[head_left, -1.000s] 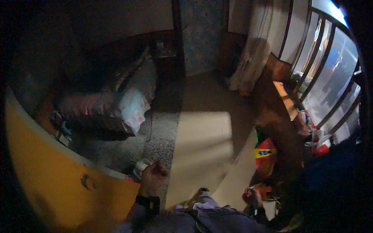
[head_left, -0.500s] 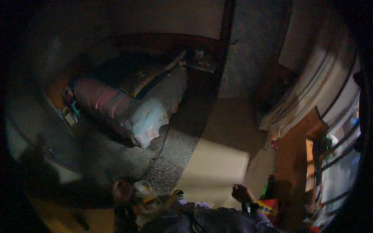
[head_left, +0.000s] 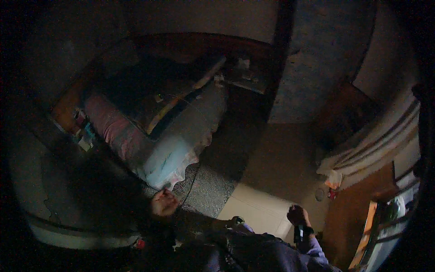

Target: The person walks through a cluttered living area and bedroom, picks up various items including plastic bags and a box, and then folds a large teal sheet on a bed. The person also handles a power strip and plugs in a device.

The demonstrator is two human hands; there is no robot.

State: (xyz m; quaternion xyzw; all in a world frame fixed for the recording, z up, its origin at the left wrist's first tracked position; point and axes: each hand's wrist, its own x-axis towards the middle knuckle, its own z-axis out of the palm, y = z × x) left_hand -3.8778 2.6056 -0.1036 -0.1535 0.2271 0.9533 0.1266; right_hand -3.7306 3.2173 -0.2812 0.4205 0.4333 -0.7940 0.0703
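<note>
The left hand (head_left: 164,202) hangs just below the near corner of the bed (head_left: 183,131), its fingers looking partly curled; in this dim light I cannot tell whether they grip anything or touch the sheet. The right hand (head_left: 298,215), well apart from it, has its fingers drawn in above the pale floor (head_left: 253,204), and whether it holds something cannot be told; a dark band (head_left: 302,233) circles its wrist. The bed fills the way ahead of the left hand, with a dark blanket (head_left: 133,88) farther off and small clutter (head_left: 84,136) beyond its left side. A speckled strip (head_left: 210,195) of floor lies between the hands. Ahead of the right hand, the floor runs up to a patterned door (head_left: 315,68). A cabinet (head_left: 355,215) stands to that hand's right, with a curtain (head_left: 374,140) beyond and a small red object (head_left: 332,194) beside the cabinet's foot.
</note>
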